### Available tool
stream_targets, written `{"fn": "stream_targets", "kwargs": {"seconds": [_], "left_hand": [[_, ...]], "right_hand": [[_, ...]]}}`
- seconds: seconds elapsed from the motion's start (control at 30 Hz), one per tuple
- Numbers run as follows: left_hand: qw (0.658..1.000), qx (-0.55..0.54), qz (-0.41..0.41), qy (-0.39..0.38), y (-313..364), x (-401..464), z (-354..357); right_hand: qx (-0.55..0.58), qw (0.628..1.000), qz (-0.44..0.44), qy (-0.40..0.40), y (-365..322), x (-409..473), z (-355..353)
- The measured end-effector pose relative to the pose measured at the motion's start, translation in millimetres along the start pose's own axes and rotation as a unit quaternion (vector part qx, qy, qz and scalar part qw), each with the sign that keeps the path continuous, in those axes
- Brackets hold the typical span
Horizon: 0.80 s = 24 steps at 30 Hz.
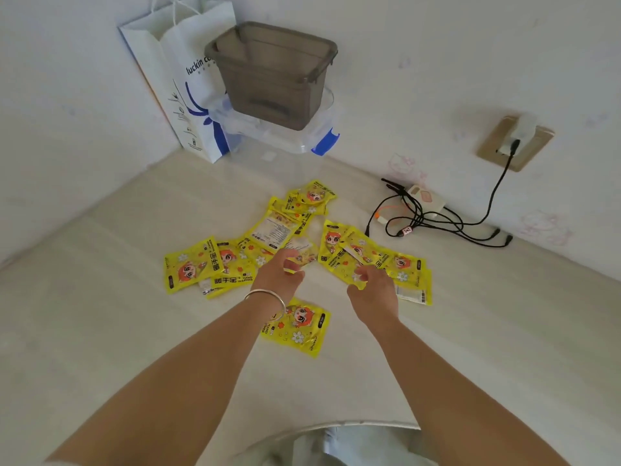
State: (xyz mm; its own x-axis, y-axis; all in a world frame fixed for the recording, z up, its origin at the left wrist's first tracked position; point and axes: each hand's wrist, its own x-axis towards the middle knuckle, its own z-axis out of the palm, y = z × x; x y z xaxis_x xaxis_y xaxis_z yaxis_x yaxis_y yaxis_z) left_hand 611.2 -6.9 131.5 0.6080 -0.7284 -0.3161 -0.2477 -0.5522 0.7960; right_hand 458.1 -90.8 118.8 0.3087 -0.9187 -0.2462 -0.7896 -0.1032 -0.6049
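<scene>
Several yellow hand-warmer packets point(190, 265) with a cartoon face lie scattered on a cream mattress point(134, 331). My left hand point(279, 275), a silver bangle on its wrist, curls its fingers on a packet point(304, 251) in the middle of the pile. My right hand point(371, 292) pinches the corner of a packet point(346, 264) in the right cluster. One packet point(300, 329) lies alone nearer to me, partly under my left wrist. More packets point(311, 196) lie at the far end of the pile.
A brown plastic bin point(272, 72) stands on a clear lidded box point(302, 137) in the far corner, beside a white paper bag point(174, 79). At right, a small white device point(426, 196) and tangled black cables point(437, 225) run to a wall socket point(515, 142).
</scene>
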Motion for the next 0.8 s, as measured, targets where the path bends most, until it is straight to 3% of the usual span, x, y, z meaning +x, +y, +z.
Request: {"fn": "stream_targets", "kwargs": {"seconds": [0.13, 0.27, 0.43, 0.7, 0.8], "left_hand": [[1.000, -0.004, -0.022, -0.022, 14.6, 29.7, 21.8], [0.997, -0.010, -0.052, -0.055, 24.5, 51.9, 40.3], [0.995, 0.035, -0.068, -0.062, 30.5, 76.4, 53.2], [0.993, 0.073, -0.086, -0.042, 34.9, 109.0, 71.5], [0.984, 0.116, -0.103, -0.086, 41.9, 112.8, 75.9]], "right_hand": [[-0.107, 0.993, -0.043, -0.028, 4.5, 30.8, -1.2], [-0.242, 0.963, -0.089, -0.075, 7.9, 49.8, 3.8], [-0.310, 0.942, -0.082, -0.101, 11.9, 71.1, 12.3], [-0.382, 0.914, -0.134, -0.030, 12.9, 90.0, 17.2], [-0.390, 0.909, -0.145, 0.003, 10.0, 92.7, 20.1]]}}
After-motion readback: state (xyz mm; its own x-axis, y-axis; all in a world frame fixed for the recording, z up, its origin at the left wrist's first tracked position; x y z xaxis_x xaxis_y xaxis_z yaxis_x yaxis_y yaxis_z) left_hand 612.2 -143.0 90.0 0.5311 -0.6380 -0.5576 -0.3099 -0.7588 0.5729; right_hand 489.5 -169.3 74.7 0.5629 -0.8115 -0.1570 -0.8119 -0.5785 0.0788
